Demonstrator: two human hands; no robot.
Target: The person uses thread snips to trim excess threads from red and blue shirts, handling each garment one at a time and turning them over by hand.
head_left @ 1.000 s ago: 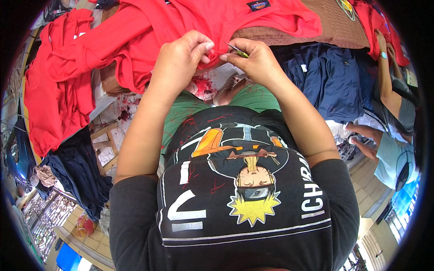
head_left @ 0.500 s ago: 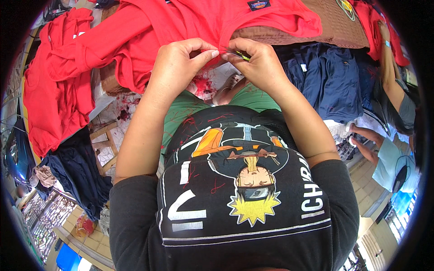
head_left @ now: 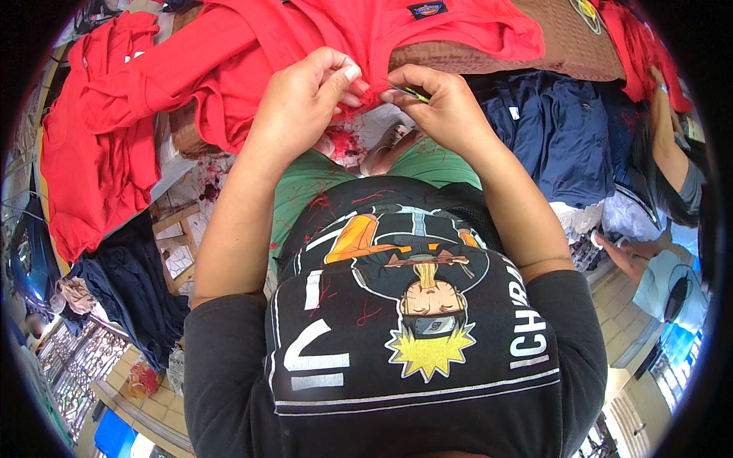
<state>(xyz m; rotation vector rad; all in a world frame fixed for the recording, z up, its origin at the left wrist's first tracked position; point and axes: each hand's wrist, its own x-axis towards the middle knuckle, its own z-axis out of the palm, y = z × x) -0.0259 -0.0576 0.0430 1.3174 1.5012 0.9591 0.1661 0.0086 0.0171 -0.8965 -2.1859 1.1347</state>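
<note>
A red garment lies spread over the table in front of me. My left hand pinches a fold of its lower edge between thumb and fingers. My right hand sits just to the right of it, gripping a small thin tool with a yellow-green handle whose tip points at the pinched red fabric. The two hands nearly touch at the fold. Loose red thread bits lie on my green trousers and black printed shirt.
A red pile hangs at the left. Dark blue garments lie at the right, a brown cloth behind. A dark blue heap is at lower left. Another person's arm is at the right edge.
Both hands have stayed at the fold of the red garment; the fingers shifted slightly and the left thumb lifted a little along the edge.
</note>
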